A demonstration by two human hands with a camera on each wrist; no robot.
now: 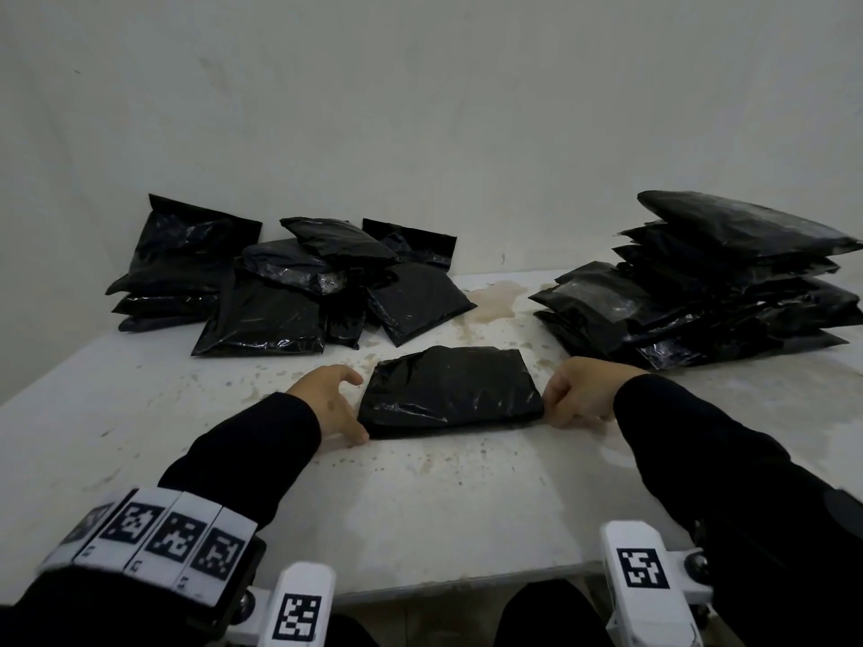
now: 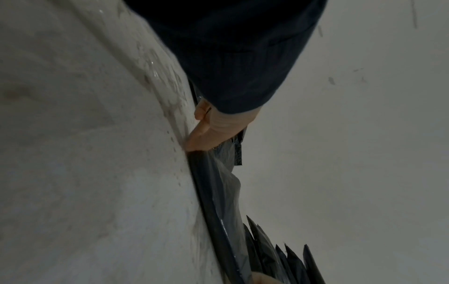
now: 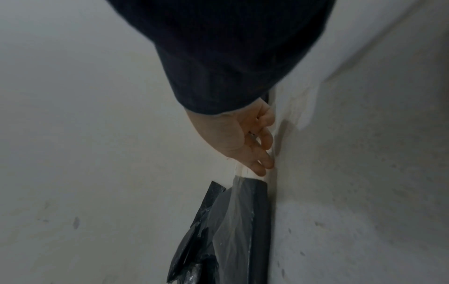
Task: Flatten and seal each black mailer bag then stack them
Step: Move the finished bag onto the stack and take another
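One black mailer bag lies flat in the middle of the white table. My left hand cups its left end, with curled fingers at the far corner and the thumb at the near corner. My right hand holds the right end with bent fingers, knuckles up. The left wrist view shows my left hand at the end of the bag, fingertip on the table. In the right wrist view, the bent fingers of my right hand touch the table at the bag's other end.
A loose heap of black bags sits at the back left against the wall. A tall stack of black bags stands at the back right, also seen as the stack's edges. A brown stain marks the table between them.
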